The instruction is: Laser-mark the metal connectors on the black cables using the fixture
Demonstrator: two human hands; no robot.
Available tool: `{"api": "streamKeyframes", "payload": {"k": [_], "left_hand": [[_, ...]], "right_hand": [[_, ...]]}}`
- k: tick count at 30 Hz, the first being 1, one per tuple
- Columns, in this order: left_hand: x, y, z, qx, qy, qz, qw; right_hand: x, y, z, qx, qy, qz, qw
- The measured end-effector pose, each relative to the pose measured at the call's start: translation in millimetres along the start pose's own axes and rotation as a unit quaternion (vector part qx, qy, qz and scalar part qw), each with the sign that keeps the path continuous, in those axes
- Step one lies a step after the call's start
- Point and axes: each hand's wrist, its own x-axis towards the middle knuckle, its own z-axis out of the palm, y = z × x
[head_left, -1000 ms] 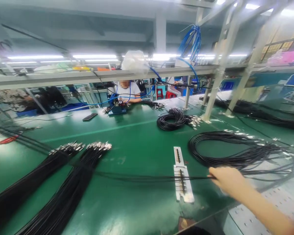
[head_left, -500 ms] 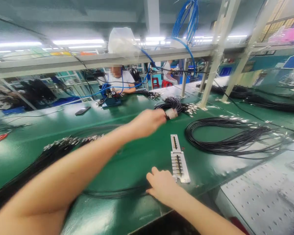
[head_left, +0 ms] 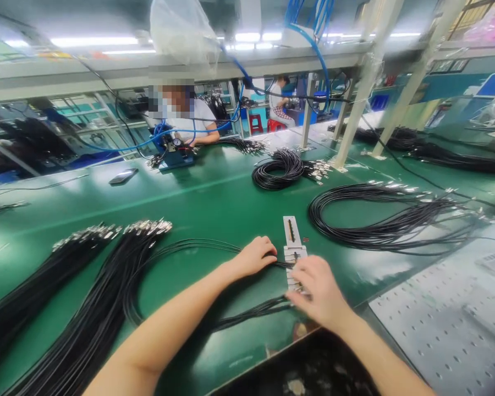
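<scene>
My left hand (head_left: 258, 256) is closed around a few thin black cables (head_left: 206, 242), whose ends reach the pale slotted fixture (head_left: 291, 231) lying on the green table. Over the near part of that fixture is my right hand (head_left: 318, 286), fingers bent, covering several slots. Another run of the black cables (head_left: 251, 312) leads to its thumb, where the fingers close on the ends; the exact grip is partly hidden. The cables form a wide loop left of my hands.
Two thick bundles of black cables (head_left: 103, 291) with metal ends lie left. A coiled bundle (head_left: 277, 169) and a looped bundle (head_left: 346, 220) lie beyond the fixture. A phone (head_left: 123, 176), a blue press (head_left: 176, 157) and a seated person (head_left: 193, 121) are across the table.
My left hand has come back from near the coiled bundle to the fixture. My right hand has moved up and right onto the fixture's near part. The view has shifted slightly.
</scene>
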Motion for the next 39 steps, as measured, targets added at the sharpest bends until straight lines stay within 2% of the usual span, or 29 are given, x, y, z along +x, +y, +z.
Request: {"api": "streamKeyframes", "payload": {"k": [3,6,12,15,18,24,28,32,37,39], "left_hand": [[-1,-1,5.2,-0.004,0.000,-0.003,1.000],[0,5,10.4,-0.025,-0.010,0.001,1.000],[-3,11,4.2,-0.018,-0.006,-0.013,1.000],[-6,6,-2.8,-0.012,0.015,-0.055,0.998],[-7,2,-5.9,0.034,0.032,-0.085,0.995],[-7,7,-5.6,0.141,0.023,-0.074,0.987],[-7,13,-7.3,0.178,0.007,-0.060,0.982],[-7,16,-4.6,0.190,0.008,-0.045,0.981],[-8,14,-2.2,0.186,-0.005,0.017,0.982],[-9,12,-3.9,0.195,-0.009,0.023,0.981]], "right_hand": [[-4,28,-10,0.045,0.078,0.131,0.987],[-2,44,-10,0.101,0.087,0.219,0.967],[13,47,-6,0.148,0.073,0.271,0.948],[17,50,-3,0.160,0.071,0.286,0.942],[16,55,2,0.157,0.066,0.279,0.945],[10,60,8,0.121,0.054,0.186,0.974],[7,64,13,0.076,0.022,0.137,0.987],[4,67,17,0.026,0.000,0.127,0.992],[4,66,17,0.010,0.014,0.120,0.993],[5,65,16,0.005,0.018,0.112,0.993]]}}
